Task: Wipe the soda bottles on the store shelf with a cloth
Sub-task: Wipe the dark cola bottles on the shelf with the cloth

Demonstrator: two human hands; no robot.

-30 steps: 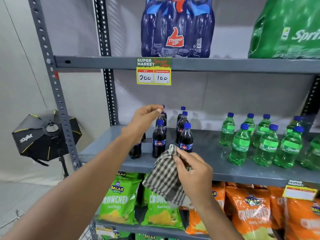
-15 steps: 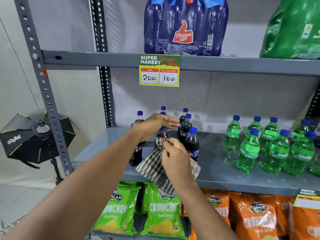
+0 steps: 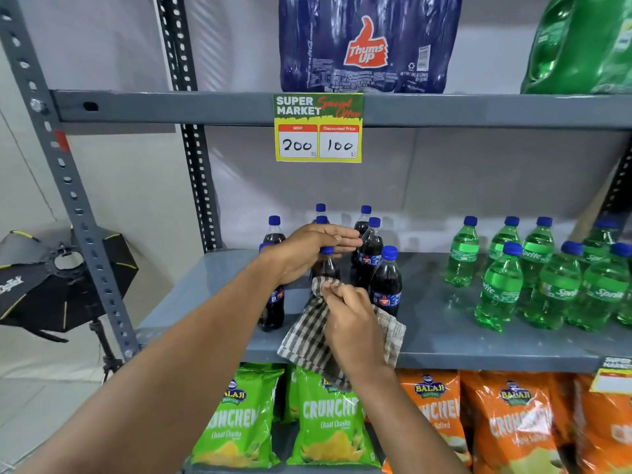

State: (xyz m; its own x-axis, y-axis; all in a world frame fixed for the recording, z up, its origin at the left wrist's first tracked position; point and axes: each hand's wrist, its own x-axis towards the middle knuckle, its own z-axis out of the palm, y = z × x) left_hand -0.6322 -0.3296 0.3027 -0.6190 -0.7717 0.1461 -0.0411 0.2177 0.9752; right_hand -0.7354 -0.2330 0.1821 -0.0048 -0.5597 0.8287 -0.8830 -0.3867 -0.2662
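Note:
Several small dark cola bottles with blue caps stand in a cluster on the grey middle shelf (image 3: 444,336). My left hand (image 3: 307,249) lies over the top of the front cola bottle (image 3: 327,266), fingers around its capped neck. My right hand (image 3: 352,323) holds a brown-and-white checked cloth (image 3: 307,340) and presses it against that bottle's body, hiding its lower part. Another cola bottle (image 3: 386,285) stands just to the right, touching the cloth's edge. Several green Sprite bottles (image 3: 499,289) stand further right on the same shelf.
A yellow price tag (image 3: 318,128) hangs from the upper shelf, which carries a Thums Up pack (image 3: 366,46) and a green Sprite pack (image 3: 581,46). Green and orange chip bags (image 3: 328,419) fill the shelf below. A studio softbox (image 3: 51,278) stands on the left.
My left hand has come down from the rear bottles onto the front bottle's cap. My right hand has brought the cloth up against that bottle. The view has moved closer.

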